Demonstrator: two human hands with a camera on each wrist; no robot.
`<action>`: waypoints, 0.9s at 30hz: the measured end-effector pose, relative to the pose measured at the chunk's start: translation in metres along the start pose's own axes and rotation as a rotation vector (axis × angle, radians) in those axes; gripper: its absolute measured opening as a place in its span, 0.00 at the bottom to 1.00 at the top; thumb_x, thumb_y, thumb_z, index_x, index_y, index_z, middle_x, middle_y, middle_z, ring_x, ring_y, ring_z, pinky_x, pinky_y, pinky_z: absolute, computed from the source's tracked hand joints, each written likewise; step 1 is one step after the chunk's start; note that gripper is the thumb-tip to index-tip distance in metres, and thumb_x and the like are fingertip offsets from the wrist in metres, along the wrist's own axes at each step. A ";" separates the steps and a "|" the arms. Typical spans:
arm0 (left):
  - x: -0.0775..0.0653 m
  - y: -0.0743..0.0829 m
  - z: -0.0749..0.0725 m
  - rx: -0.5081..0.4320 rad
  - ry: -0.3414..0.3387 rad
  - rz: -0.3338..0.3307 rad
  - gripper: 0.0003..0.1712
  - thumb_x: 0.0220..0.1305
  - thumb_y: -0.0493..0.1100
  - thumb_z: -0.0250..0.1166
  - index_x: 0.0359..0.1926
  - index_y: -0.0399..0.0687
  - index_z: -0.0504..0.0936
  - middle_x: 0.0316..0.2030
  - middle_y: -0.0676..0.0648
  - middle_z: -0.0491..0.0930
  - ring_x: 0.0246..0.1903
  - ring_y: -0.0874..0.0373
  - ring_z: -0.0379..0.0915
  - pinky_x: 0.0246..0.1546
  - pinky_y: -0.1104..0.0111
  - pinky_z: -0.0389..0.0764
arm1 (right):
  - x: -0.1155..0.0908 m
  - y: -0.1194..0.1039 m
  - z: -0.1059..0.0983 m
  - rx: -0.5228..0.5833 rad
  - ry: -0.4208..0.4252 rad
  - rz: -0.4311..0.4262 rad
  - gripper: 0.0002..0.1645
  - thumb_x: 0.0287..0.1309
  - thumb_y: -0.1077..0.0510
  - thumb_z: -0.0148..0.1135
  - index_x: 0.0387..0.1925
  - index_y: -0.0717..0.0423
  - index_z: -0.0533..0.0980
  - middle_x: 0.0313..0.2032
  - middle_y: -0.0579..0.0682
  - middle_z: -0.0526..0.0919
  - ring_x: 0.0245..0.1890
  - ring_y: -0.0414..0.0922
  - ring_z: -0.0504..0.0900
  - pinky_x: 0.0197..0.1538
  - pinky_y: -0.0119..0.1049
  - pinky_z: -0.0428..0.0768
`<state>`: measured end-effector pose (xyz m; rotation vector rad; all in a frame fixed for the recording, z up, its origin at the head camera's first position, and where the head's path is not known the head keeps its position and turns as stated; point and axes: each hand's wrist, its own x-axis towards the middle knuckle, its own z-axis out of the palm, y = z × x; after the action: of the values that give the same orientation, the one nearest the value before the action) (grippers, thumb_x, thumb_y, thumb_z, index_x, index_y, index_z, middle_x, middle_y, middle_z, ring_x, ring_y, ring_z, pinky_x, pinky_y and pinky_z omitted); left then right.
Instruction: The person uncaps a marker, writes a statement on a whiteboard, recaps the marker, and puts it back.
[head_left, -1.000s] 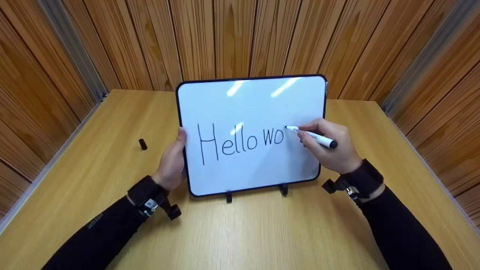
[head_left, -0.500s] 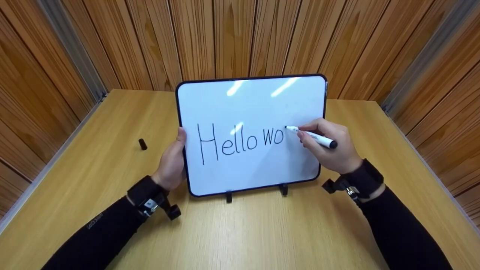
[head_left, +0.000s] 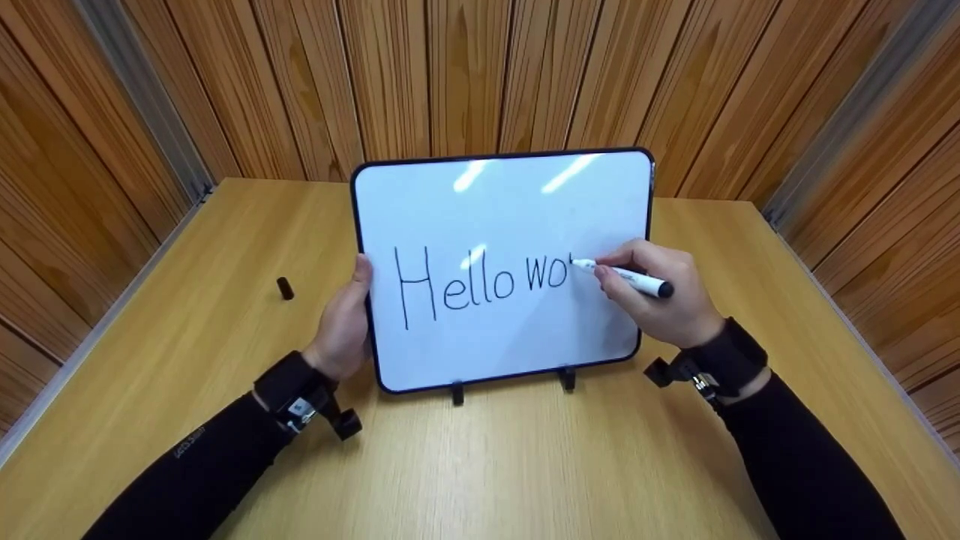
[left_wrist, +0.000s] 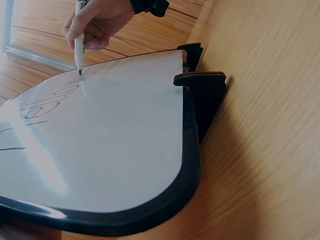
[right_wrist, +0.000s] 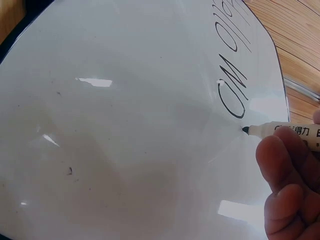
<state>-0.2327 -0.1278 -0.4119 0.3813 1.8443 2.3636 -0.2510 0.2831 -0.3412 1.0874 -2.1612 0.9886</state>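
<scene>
Head view | dry-erase marker [head_left: 631,277], pinched in right hand [head_left: 679,309], sits slightly lower than a moment ago | new short stroke [head_left: 571,258] right of "Hello wo" lettering [head_left: 486,280], likely another letter beginning | left hand [head_left: 341,326] grips whiteboard [head_left: 510,214] by left edge, mid-table [head_left: 480,480]

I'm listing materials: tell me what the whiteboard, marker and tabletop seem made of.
Whiteboard: glossy coated panel, judging by bright reflections; core unclear. Marker: probably smooth white plastic, with printed lettering. Tabletop: wood or wood-look laminate, satin, showing fine grain.
</scene>
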 end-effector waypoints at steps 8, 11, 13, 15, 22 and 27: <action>0.000 0.002 0.000 -0.016 -0.016 0.020 0.42 0.89 0.71 0.32 0.82 0.52 0.69 0.63 0.36 0.80 0.65 0.43 0.75 0.68 0.58 0.74 | 0.000 0.001 0.002 -0.003 -0.015 -0.033 0.06 0.65 0.74 0.71 0.36 0.62 0.84 0.30 0.49 0.89 0.23 0.39 0.75 0.28 0.26 0.73; 0.000 0.003 -0.001 -0.014 -0.019 0.024 0.42 0.88 0.72 0.32 0.82 0.53 0.68 0.63 0.36 0.80 0.65 0.43 0.75 0.68 0.58 0.74 | 0.000 0.000 0.002 -0.002 -0.019 -0.045 0.07 0.64 0.74 0.72 0.35 0.61 0.84 0.29 0.48 0.88 0.22 0.38 0.73 0.27 0.26 0.71; 0.000 0.002 -0.001 -0.011 -0.023 0.028 0.44 0.87 0.74 0.34 0.83 0.54 0.68 0.64 0.37 0.79 0.67 0.45 0.74 0.71 0.58 0.71 | 0.000 0.001 0.003 0.004 -0.021 -0.051 0.08 0.63 0.74 0.72 0.33 0.60 0.84 0.28 0.48 0.88 0.21 0.37 0.72 0.26 0.26 0.71; 0.000 0.002 -0.001 -0.008 -0.025 0.032 0.45 0.86 0.76 0.35 0.82 0.53 0.68 0.64 0.36 0.79 0.68 0.45 0.73 0.72 0.58 0.69 | 0.000 0.001 0.002 0.012 -0.030 -0.051 0.09 0.63 0.75 0.72 0.33 0.60 0.83 0.27 0.47 0.87 0.21 0.37 0.71 0.26 0.26 0.70; 0.001 0.001 -0.001 -0.010 -0.032 0.040 0.41 0.89 0.70 0.31 0.82 0.53 0.69 0.60 0.35 0.81 0.63 0.43 0.77 0.68 0.59 0.74 | -0.001 -0.001 0.001 0.043 -0.083 -0.034 0.10 0.65 0.75 0.71 0.32 0.60 0.83 0.27 0.46 0.86 0.21 0.38 0.72 0.27 0.26 0.72; 0.002 0.000 -0.001 -0.007 -0.035 0.042 0.45 0.86 0.75 0.35 0.80 0.50 0.71 0.60 0.35 0.81 0.63 0.45 0.77 0.66 0.60 0.76 | -0.001 -0.001 -0.002 0.032 -0.062 -0.021 0.09 0.66 0.74 0.70 0.31 0.60 0.82 0.26 0.45 0.86 0.20 0.38 0.72 0.26 0.26 0.71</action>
<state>-0.2345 -0.1279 -0.4121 0.4622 1.8308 2.3737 -0.2493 0.2847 -0.3403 1.1679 -2.1850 0.9954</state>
